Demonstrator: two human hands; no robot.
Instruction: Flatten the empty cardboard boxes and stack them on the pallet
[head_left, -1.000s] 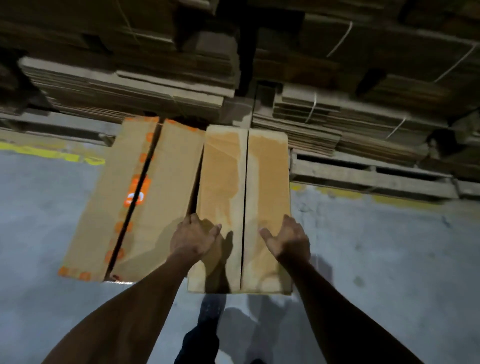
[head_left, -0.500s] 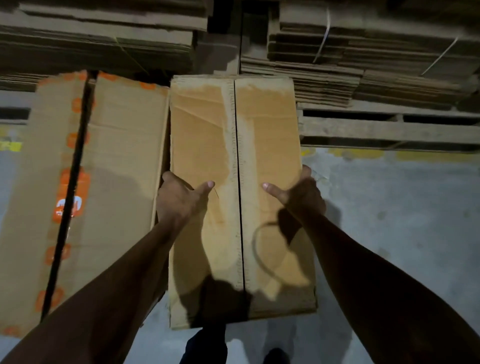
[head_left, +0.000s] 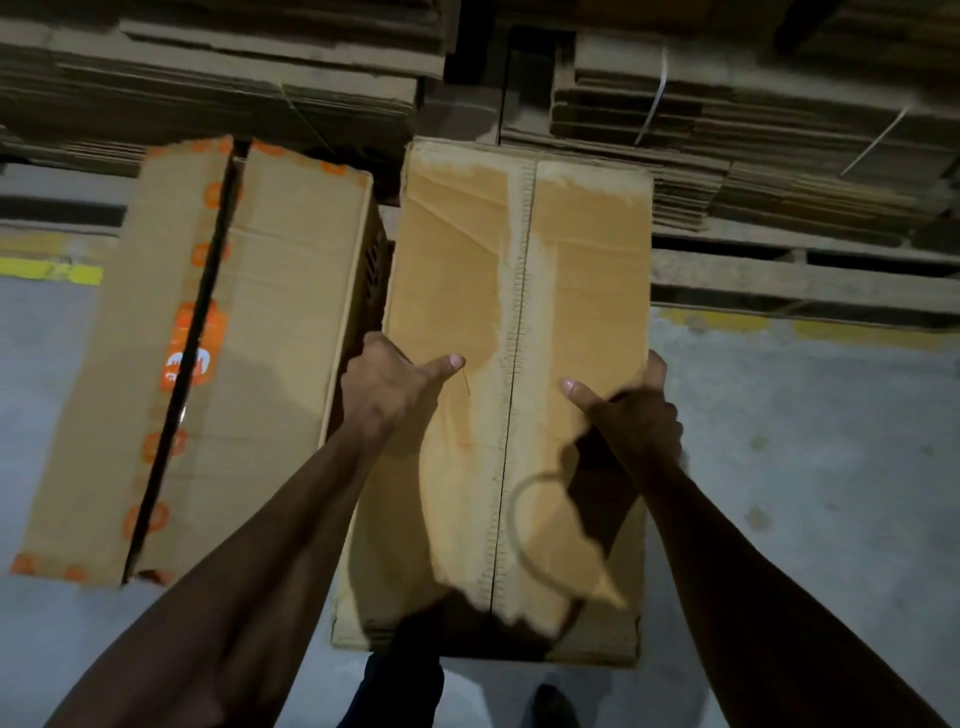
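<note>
Left hand (head_left: 384, 387) gripping the left edge of the plain cardboard box (head_left: 498, 322) at frame centre, thumb laid across its top. Right hand (head_left: 636, 415) clamped likewise on the right edge. Just left, an orange-taped box (head_left: 291, 332) on the floor (head_left: 805, 467).

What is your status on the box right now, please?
Left hand and right hand grip plain box by its sides, not yet flattened. Orange-taped box close on left. Flattened stacks ahead.
</note>
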